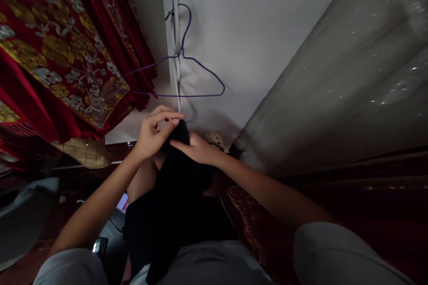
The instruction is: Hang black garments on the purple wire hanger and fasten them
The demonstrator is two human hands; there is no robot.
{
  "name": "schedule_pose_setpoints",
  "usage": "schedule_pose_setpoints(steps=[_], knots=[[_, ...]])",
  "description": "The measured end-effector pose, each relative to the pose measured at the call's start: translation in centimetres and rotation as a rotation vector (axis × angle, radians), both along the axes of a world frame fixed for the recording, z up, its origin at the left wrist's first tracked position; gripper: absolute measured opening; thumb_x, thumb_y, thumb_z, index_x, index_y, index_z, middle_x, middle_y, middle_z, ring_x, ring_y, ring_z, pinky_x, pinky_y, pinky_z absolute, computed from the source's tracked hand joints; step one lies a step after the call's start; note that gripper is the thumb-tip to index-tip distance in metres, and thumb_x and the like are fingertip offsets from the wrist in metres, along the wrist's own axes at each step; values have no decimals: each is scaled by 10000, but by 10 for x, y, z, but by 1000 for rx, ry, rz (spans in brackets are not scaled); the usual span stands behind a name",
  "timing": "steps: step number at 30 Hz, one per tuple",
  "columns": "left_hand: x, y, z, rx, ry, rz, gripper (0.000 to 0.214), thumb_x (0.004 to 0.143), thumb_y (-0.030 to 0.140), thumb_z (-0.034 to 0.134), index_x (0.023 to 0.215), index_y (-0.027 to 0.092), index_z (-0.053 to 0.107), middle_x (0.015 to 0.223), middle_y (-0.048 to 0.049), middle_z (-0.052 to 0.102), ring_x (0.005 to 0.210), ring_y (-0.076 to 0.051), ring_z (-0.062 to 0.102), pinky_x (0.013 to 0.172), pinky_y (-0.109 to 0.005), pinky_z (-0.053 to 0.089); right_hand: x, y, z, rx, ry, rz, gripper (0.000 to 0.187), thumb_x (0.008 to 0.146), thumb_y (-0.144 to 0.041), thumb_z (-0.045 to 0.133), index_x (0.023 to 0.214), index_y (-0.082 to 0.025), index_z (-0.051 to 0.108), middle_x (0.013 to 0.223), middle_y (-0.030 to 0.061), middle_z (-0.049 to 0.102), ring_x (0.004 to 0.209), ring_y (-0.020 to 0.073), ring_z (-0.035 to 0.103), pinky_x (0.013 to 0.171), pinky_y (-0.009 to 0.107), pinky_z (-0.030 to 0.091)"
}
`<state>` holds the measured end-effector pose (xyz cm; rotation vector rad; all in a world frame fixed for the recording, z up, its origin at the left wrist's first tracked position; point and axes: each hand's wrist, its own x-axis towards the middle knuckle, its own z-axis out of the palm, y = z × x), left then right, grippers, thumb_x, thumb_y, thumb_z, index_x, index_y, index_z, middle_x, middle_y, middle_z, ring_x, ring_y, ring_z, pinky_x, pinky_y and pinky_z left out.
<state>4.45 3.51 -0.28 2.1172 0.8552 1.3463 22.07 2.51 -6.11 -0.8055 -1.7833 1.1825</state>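
Note:
A black piece of cloth (pixel 182 162) is bunched up in front of me, low against the wall; its exact kind is too dark to make out. At its top edge my left hand (pixel 154 130) pinches it between thumb and fingers. From the other side my right hand (pixel 199 148) grips the same cloth, its thumb lying across the front and its other fingers hidden behind. Just above both hands hangs a bare purple wire hanger (pixel 200 96), hooked near the white cable strip on the wall.
Red garments with gold and silver embroidery (pixel 60 49) hang at the left, overlapping the hanger's left end. A sheer, sparkly grey fabric (pixel 334 80) covers the right side. A cream perforated shoe (pixel 214 139) is by the wall's foot. A lit screen (pixel 122 203) shows at lower left.

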Motion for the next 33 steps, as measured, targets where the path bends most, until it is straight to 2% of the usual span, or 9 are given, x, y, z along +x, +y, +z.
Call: schedule_pose_setpoints(steps=[2, 5, 7, 10, 14, 19, 21, 27, 33], knots=[[9, 0, -3, -92, -11, -112, 414, 1000, 563, 607, 1208, 233, 746, 1185, -87, 722, 1141, -232, 652, 1036, -389, 514, 1, -6, 16, -224, 92, -70, 284, 863, -438, 631, 1039, -217, 660, 958, 61, 716, 915, 235, 676, 821, 373, 576], [3, 0, -31, -473, 99, -311, 696, 1032, 735, 299, 1189, 223, 744, 1113, -90, 751, 1094, -241, 677, 959, -365, 549, 18, -9, 49, -492, 103, 120, 323, 752, -460, 685, 930, -191, 672, 824, 53, 697, 772, 213, 664, 699, 328, 562], [-13, -2, -52, -655, 244, -379, 766, 1003, 784, 289, 977, 191, 773, 884, -87, 755, 904, -238, 699, 820, -343, 571, 36, -3, 70, -396, -61, 221, 316, 696, -452, 751, 831, -177, 673, 766, 45, 677, 737, 205, 648, 684, 320, 548], [-46, -4, -64, -747, 441, -397, 623, 971, 716, 515, 878, 149, 755, 831, -79, 753, 792, -223, 685, 739, -318, 551, 57, 24, 85, 70, -371, -19, 241, 699, -390, 792, 707, -185, 665, 709, 32, 650, 736, 209, 632, 726, 336, 530], [-89, -5, -38, -489, 665, -79, 466, 964, 596, 596, 958, 145, 716, 835, -49, 733, 730, -186, 644, 691, -283, 480, 58, 90, 65, 412, -187, -481, 194, 828, -298, 651, 980, -216, 739, 994, 71, 745, 1005, 265, 685, 941, 404, 525], [-120, -6, -7, -194, 976, 273, 364, 1018, 472, 489, 900, 178, 669, 700, -38, 626, 649, -184, 586, 640, -295, 369, 46, 141, 30, 4, -166, -572, 294, 946, -408, 535, 748, -209, 623, 764, 64, 661, 869, 269, 656, 791, 373, 519], [-125, -5, -5, -182, 1031, 320, 332, 1004, 439, 497, 851, 190, 655, 665, -30, 592, 606, -176, 544, 615, -296, 337, 55, 140, 25, -79, -255, -521, 380, 936, -429, 564, 629, -207, 535, 624, 35, 556, 702, 226, 591, 680, 339, 465], [-108, 11, -4, -292, 853, 270, 506, 993, 499, 483, 593, 189, 495, 542, 14, 464, 517, -119, 383, 573, -290, 297, 116, 111, 46, 175, -308, -569, 276, 776, -425, 777, 712, -187, 653, 559, -18, 489, 562, 145, 468, 557, 282, 341], [-75, 34, 29, -261, 638, 194, 474, 898, 516, 599, 580, 174, 517, 591, 17, 486, 580, -114, 425, 592, -269, 334, 138, 88, 65, 313, -401, -733, 193, 762, -322, 760, 674, -196, 644, 563, -12, 493, 580, 156, 480, 565, 298, 320]])
